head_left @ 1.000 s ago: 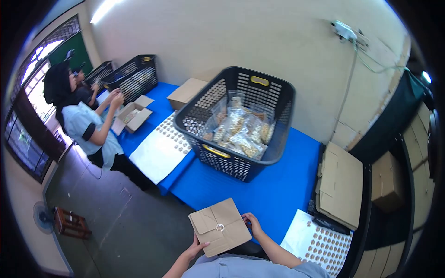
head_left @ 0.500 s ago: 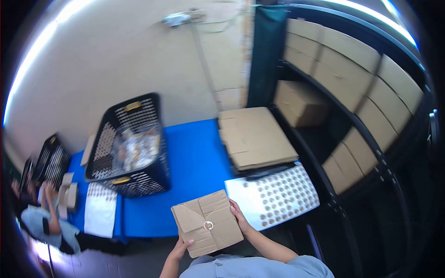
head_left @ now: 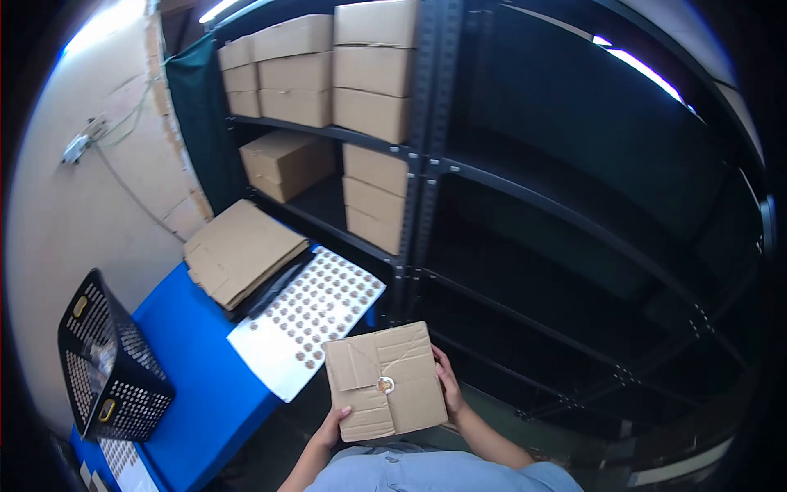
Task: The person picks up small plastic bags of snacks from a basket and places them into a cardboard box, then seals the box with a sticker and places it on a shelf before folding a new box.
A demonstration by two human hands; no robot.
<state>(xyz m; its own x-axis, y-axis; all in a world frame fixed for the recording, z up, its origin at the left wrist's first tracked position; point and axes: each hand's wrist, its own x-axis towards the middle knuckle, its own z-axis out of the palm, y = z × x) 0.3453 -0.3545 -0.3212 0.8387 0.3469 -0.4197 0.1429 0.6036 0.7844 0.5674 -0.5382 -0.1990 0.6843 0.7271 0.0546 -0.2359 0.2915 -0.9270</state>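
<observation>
Between my two hands is a closed brown cardboard box (head_left: 369,414), held in front of my body with its top facing up. A round white sticker with a brown mark (head_left: 385,384) sits at the middle, where the flaps meet. My left hand (head_left: 333,425) grips the lower left side, thumb on top. Around the right edge, my right hand (head_left: 446,379) holds the box with its fingers partly hidden behind it. The sheet of round stickers (head_left: 316,316) on the table lies just beyond the box.
The blue-covered table (head_left: 193,353) is at the left, with a black plastic basket (head_left: 135,394) of bagged items and a stack of flattened cardboard (head_left: 246,250). Ahead, a black metal shelf (head_left: 422,189) bears several cardboard boxes (head_left: 369,115); more dark shelving extends right.
My view has turned right, toward the shelves, so the table and basket now appear further left. The box stays in both hands. The person at the far left is out of view.
</observation>
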